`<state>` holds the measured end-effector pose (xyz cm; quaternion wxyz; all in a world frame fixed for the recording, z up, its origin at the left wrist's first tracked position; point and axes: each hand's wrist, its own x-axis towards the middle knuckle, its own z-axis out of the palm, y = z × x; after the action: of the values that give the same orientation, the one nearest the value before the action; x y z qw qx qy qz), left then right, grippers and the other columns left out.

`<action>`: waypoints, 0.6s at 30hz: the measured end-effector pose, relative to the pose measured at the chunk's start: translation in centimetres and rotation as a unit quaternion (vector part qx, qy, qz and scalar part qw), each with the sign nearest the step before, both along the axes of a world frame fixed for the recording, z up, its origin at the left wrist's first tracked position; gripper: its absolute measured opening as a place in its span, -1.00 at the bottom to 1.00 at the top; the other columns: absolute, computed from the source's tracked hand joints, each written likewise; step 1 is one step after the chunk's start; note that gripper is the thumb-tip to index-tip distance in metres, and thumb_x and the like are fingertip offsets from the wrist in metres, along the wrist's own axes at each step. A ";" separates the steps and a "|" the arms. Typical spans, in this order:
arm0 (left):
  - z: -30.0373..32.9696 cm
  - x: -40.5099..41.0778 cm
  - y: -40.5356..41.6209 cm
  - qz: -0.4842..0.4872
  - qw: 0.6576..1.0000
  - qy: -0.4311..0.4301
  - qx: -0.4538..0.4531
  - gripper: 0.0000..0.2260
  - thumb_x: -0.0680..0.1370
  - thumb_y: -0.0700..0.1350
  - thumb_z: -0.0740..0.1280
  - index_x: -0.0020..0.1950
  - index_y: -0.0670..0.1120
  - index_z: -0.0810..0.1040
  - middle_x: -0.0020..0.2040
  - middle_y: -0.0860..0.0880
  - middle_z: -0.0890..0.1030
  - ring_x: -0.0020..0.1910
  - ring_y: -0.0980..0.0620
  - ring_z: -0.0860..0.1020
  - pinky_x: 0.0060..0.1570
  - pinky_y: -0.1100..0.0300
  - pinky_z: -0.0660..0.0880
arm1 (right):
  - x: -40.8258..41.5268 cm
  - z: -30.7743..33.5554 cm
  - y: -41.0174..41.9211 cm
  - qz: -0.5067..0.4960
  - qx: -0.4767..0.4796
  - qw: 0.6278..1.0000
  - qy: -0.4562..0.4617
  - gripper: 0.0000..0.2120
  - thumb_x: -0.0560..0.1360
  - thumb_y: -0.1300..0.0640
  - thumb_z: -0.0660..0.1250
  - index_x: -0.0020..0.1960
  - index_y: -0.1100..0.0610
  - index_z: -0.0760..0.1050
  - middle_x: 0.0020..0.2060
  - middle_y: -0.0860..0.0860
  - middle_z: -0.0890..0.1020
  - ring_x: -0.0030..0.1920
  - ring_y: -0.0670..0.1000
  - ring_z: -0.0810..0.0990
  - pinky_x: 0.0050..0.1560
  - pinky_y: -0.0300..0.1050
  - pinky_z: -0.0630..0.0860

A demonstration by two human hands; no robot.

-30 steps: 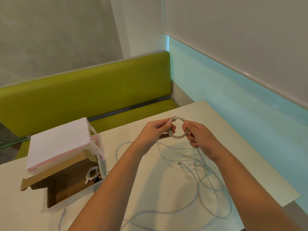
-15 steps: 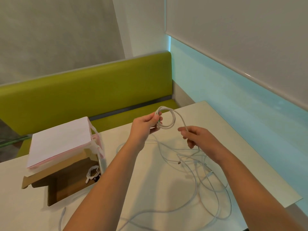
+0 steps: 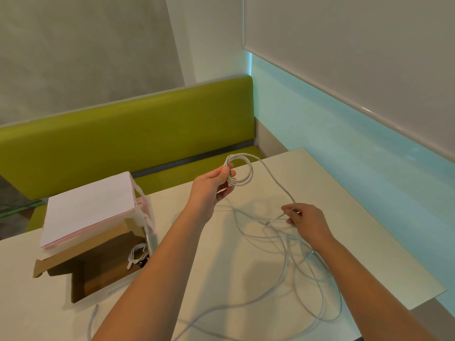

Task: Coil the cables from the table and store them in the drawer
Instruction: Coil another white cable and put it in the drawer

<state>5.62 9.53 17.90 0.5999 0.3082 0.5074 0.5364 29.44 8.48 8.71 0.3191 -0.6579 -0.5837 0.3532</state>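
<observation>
Left hand (image 3: 213,187) raised above the surface (image 3: 221,274), fingers curled, thumb and fingertips pinching a small coil (image 3: 240,171) of white cable at its left edge. Coil shows a few loops, held roughly upright, clear of the surface.

One strand leaves the top of the coil, arcs to the right and runs down to the right hand (image 3: 304,220). Right hand sits lower, near the surface, fingers bent, thumb and forefinger pinching that strand close to where it joins the loose cable.

Loose cable (image 3: 290,264) lies in an untidy spread of overlapping white loops on the surface, under and beside the right forearm, trailing toward the near edge. Which strand belongs to which cable cannot be told.

Left of the arms: cardboard drawer (image 3: 98,271) pulled open on the surface, brown inside, with a small bundle of white cable (image 3: 138,254) in its near right corner. A white-topped box (image 3: 91,207) rests over the drawer's far part.

Green bench seat (image 3: 128,141) runs behind the surface.
</observation>
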 end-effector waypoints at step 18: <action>-1.7 3.6 -1.3 -0.077 0.996 0.028 -0.038 -0.83 0.59 -0.12 0.35 0.12 -0.13 0.68 -0.03 -0.04 0.70 -0.08 0.05 0.62 -0.10 0.22 0.59 | -2.0 5.9 -0.2 -0.119 -0.064 0.871 0.472 -0.85 0.54 0.22 0.36 0.08 0.22 0.62 -0.14 0.08 0.66 -0.24 0.01 0.59 -0.19 -0.21 0.59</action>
<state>9.27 8.28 16.21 0.6361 0.3386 0.5186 0.4601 27.46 8.29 14.62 0.5532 -0.4960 -0.2570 0.6180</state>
